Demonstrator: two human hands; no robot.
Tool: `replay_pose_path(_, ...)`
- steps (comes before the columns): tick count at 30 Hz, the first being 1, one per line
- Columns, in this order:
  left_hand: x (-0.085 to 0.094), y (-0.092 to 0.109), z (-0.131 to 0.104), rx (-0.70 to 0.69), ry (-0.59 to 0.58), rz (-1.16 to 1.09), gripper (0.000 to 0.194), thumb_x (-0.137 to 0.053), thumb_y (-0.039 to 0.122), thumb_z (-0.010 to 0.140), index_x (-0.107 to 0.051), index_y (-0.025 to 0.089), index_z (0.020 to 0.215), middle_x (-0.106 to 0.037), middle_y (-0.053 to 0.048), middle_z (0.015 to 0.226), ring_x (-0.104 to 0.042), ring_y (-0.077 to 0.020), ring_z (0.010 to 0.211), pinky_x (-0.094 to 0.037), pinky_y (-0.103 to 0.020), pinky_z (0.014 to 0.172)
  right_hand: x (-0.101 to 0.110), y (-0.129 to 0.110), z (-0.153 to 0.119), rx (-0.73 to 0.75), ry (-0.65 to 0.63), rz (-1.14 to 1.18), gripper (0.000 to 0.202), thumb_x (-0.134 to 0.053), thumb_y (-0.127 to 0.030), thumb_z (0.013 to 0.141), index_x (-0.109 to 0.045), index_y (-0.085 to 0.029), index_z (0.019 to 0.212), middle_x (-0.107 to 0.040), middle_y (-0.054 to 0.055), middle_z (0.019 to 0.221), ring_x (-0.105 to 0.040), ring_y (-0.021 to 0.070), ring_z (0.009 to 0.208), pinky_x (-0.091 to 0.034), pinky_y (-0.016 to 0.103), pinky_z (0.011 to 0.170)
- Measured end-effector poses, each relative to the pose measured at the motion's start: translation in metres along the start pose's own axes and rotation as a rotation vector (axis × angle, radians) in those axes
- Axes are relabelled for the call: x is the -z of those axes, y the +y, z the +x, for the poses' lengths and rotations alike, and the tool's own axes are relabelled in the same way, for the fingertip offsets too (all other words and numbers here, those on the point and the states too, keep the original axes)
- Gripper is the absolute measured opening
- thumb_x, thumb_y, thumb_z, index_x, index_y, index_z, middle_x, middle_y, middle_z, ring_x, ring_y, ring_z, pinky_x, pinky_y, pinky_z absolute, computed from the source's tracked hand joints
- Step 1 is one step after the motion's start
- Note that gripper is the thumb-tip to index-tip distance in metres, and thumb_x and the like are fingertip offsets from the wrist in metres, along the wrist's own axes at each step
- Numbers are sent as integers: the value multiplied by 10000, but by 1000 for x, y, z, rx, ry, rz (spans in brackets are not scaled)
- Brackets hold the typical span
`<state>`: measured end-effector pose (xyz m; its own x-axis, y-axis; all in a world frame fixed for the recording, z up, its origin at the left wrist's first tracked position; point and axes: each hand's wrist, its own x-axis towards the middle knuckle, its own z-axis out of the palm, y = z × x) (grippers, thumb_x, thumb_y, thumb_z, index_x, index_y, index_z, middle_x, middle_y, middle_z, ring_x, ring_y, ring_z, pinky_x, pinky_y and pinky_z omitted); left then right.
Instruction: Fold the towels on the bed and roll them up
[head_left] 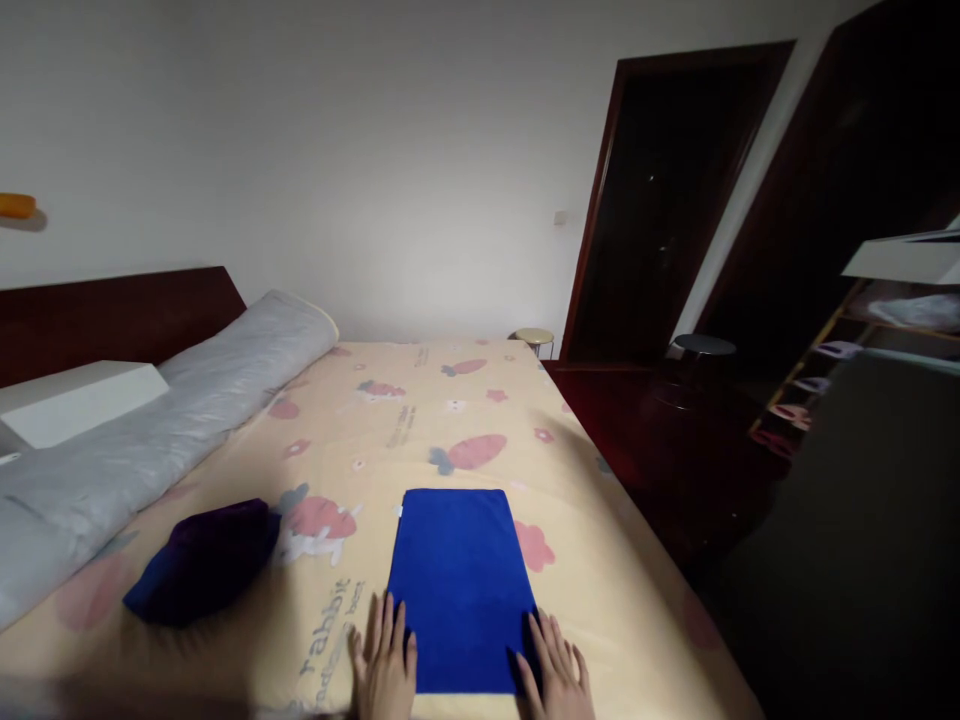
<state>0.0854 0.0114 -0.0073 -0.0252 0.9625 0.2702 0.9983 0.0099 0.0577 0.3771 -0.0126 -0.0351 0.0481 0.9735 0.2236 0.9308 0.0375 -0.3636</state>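
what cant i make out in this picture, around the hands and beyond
All in the head view:
Left hand and right hand: forearms cut off by the bottom edge.
Bedsheet print under the blue cloth: covered by it.
White tag: too small to read.
Dark bundle: folds lost in shadow.
Rack: cut off by the right edge.

On bed [600, 560]: cloth [461, 580], near end between left hand [388, 665] and right hand [559, 672]; leftward, bundle [206, 565], then bedding [195, 415].
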Motion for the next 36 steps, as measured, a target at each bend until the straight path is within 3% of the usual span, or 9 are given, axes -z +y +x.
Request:
replay_pose_path(6, -10, 69, 60, -303, -21, -129, 618, -315, 151, 925, -140, 278, 1504, -325, -40, 1555, -353, -215, 1424, -339, -462, 1137, -14, -78, 68, 283, -118, 69, 505, -325, -378, 989, -337, -266, 1481, -311, 39, 1535, -333, 252, 1410, -381, 471, 1121)
replay_pose_path(9, -12, 49, 77, -348, -102, -132, 598, -327, 210, 951, -133, 312, 1507, -330, -27, 1556, -374, -214, 1412, -370, -454, 1120, -18, -61, 86, 392, -165, 83, 513, -369, -430, 983, -321, -314, 1481, -351, 16, 1521, -377, 244, 1390, -394, 451, 1113)
replay_pose_path(14, 1, -13, 83, -430, -159, -126, 587, -331, 331, 986, -89, 355, 1520, -326, 16, 1565, -383, -167, 1405, -350, -361, 1134, -6, 15, 88, 261, -73, 49, 521, -447, -488, 951, -405, -332, 1447, -422, 15, 1493, -418, 258, 1365, -396, 426, 1112)
replay_pose_path(16, 2, -7, 97, -420, -128, -121, 593, -325, 330, 988, -81, 322, 1528, -321, 3, 1570, -360, -173, 1418, -309, -368, 1158, -3, 10, 103, 252, -56, 56, 484, -434, -461, 960, -455, -316, 1422, -413, 21, 1503, -388, 259, 1385, -377, 429, 1126)
replay_pose_path(22, -29, 51, 178, -200, -79, -121, 560, -245, 303, 994, -111, 204, 1529, -320, -75, 1569, -290, -202, 1453, -260, -447, 1176, -25, -73, 192, 416, -216, 100, 504, -324, -308, 985, -341, -249, 1485, -294, 37, 1564, -232, 208, 1459, -280, 437, 1175)
replay_pose_path(24, -39, 43, 195, -109, -119, -105, 541, -244, 337, 996, -177, 226, 1521, -319, -76, 1570, -286, -216, 1455, -262, -478, 1168, -30, -62, 212, 375, -262, 72, 509, -336, -381, 986, -353, -254, 1479, -322, 45, 1553, -252, 212, 1454, -268, 458, 1174)
replay_pose_path(30, -47, -2, 205, -14, -161, -80, 556, -263, 433, 986, -218, 264, 1514, -255, -54, 1599, -208, -228, 1481, -189, -503, 1187, -22, 32, 230, 69, -172, -118, 589, -278, -502, 978, -277, -246, 1508, -278, 52, 1575, -230, 212, 1463, -203, 493, 1182)
replay_pose_path(33, -32, 2, 210, -13, -187, -82, 552, -275, 443, 979, -255, 273, 1505, -298, -55, 1582, -222, -246, 1477, -141, -557, 1187, -14, 26, 229, 29, -152, -165, 580, -266, -488, 974, -324, -238, 1494, -274, 58, 1575, -220, 239, 1467, -168, 526, 1183)
replay_pose_path(36, -13, 16, 193, -45, -86, -75, 575, -288, 459, 977, -211, 269, 1514, -296, -57, 1580, -230, -269, 1473, -59, -607, 1188, -12, -10, 206, -22, -45, -138, 587, -258, -471, 978, -314, -207, 1499, -256, 77, 1577, -207, 271, 1468, -190, 559, 1173)
